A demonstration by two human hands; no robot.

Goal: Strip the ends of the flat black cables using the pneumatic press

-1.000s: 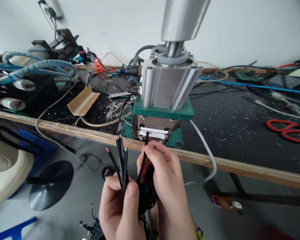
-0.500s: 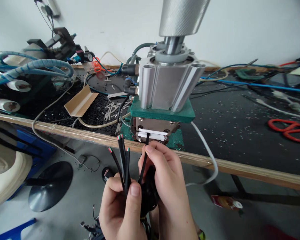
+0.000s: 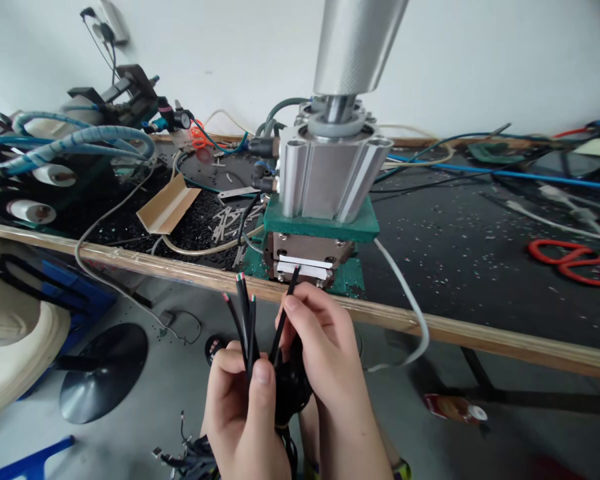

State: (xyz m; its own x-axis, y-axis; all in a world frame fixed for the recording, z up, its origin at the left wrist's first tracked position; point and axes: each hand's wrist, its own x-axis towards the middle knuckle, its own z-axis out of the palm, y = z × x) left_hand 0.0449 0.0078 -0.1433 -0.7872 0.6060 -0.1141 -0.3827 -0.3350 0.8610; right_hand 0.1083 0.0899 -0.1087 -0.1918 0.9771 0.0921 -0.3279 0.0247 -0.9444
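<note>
My left hand (image 3: 247, 407) is closed on several black cables (image 3: 247, 327), their stripped ends fanned upward with coloured wire tips showing. Between the thumb and fingers of my right hand (image 3: 323, 333) is a single black cable (image 3: 283, 319). Its tip stands just in front of the white-edged slot (image 3: 305, 268) of a bench machine. The dark coiled bundle (image 3: 293, 387) hangs between both palms, partly hidden by them. Above the slot rise a green plate (image 3: 325, 223) and a silver pneumatic cylinder (image 3: 330, 173).
The bench's wooden edge (image 3: 430, 327) runs just beyond my hands. Red-handled scissors (image 3: 575, 261) lie to the right, a folded cardboard piece (image 3: 169, 205) and white offcuts (image 3: 225, 223) to the left. A grey tube (image 3: 405, 287) loops over the edge. A stool base (image 3: 105, 373) stands below.
The right hand's cable has drawn back from the slot, and its tip, formerly inside, now shows in front with a reddish end. The view has shifted slightly.
</note>
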